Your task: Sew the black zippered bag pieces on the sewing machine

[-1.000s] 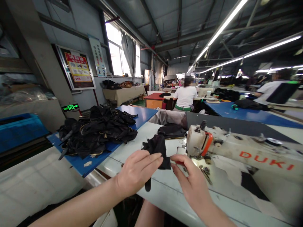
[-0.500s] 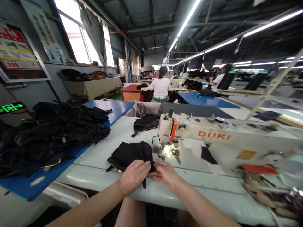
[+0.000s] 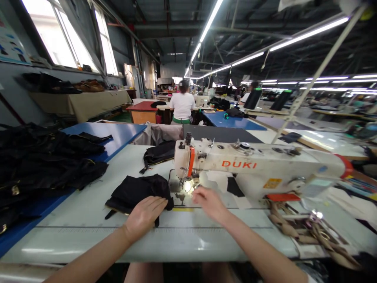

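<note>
A black fabric pouch (image 3: 134, 190) with a gold-toothed zipper lies on the pale sewing table, left of the needle area. Across its near right edge rests my left hand (image 3: 147, 214), its fingers together and gripping the cloth; the thumb is hidden. My right hand (image 3: 210, 202) is on the bed of the white sewing machine (image 3: 235, 159), just right of the needle. Its fingers are curled closed over the spot where thread snips lay, and they hide whatever is between them. A strap end of the pouch (image 3: 157, 222) hangs toward the table's front.
Another black zippered pouch (image 3: 159, 154) lies behind the first. Black pieces are heaped (image 3: 53, 165) on a blue table (image 3: 112, 131) at left. A tan cloth strip (image 3: 282, 224) lies at right. A person in a white top (image 3: 182, 105) sits ahead, facing away.
My right hand has left the pouch's edge and moved right and up onto the machine bed, covering the snips. My left hand stays on the pouch. The view has turned right.
</note>
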A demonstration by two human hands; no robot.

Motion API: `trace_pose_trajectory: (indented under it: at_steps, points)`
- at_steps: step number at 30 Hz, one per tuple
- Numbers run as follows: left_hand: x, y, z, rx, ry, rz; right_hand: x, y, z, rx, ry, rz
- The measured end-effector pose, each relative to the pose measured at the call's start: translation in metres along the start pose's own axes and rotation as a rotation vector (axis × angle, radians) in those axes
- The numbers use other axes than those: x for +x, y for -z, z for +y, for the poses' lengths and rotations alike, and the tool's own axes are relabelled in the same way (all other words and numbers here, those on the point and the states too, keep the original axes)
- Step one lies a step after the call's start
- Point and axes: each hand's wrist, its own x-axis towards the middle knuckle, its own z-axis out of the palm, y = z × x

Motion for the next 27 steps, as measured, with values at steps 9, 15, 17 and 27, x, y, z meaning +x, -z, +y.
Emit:
trace_pose_trajectory:
  at_steps: [9, 15, 17, 27]
  points:
    - [0.000, -0.016, -0.007, -0.109, 0.085, -0.011, -0.001, 0.095, 0.085, -0.751, -0.061, 0.352]
    - [-0.001, -0.015, -0.006, -0.141, 0.120, 0.033, 0.009, 0.087, 0.090, -0.919, -0.071, 0.328]
    - [-0.001, -0.015, -0.006, -0.145, 0.125, 0.027, 0.009, 0.088, 0.090, -0.937, -0.083, 0.330]
    - [-0.007, -0.025, -0.016, -0.103, 0.109, 0.099, -0.007, 0.089, 0.080, -0.932, -0.178, 0.359]
